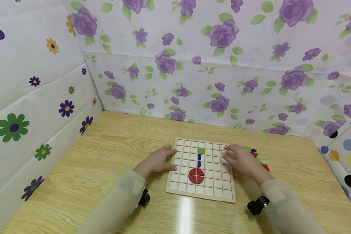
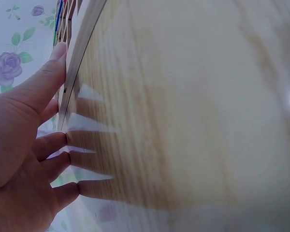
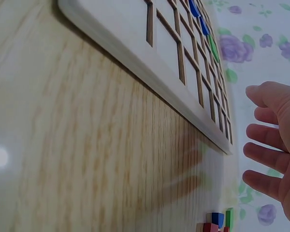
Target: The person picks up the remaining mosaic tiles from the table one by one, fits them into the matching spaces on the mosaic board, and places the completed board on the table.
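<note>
A square wooden grid board point(image 1: 213, 192) with white cells lies flat on the table. A green square point(image 1: 201, 150) sits in an upper cell. Under it are two blue half circles point(image 1: 199, 164), then a red circle point(image 1: 193, 179) made of quarter pieces. My left hand point(image 1: 156, 160) is at the board's left edge, fingers spread; in the left wrist view its thumb point(image 2: 50, 72) touches the frame's side. Over the right edge hovers my right hand point(image 1: 241, 159), its fingers extended and loosely bent. In the right wrist view these fingers point(image 3: 267, 157) are apart from the board with nothing in them.
Several loose pieces lie right of the board, partly behind my right hand, among them a red piece point(image 1: 265, 167) and a green piece point(image 1: 258, 160). The wooden table point(image 1: 128, 136) meets a flowered cloth wall point(image 1: 193, 87) at the back and another at the left.
</note>
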Demonstrator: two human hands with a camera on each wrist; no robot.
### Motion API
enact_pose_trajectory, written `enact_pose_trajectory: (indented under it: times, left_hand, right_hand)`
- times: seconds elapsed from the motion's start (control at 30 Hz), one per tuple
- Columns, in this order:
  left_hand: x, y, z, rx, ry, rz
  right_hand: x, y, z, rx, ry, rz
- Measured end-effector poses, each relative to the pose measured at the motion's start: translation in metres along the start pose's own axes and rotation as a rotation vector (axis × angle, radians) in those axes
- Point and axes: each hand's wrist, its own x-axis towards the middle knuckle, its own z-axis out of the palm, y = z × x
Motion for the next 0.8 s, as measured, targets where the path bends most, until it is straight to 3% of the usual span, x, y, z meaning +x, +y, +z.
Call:
enact_pose_trajectory:
  times: [0.8]
  left_hand:
    - [0.0,0.001,-0.001,0.009,-0.001,-0.004]
  right_hand:
    - [-0.013,0.023,-0.01,-0.013,0.052,-0.002]
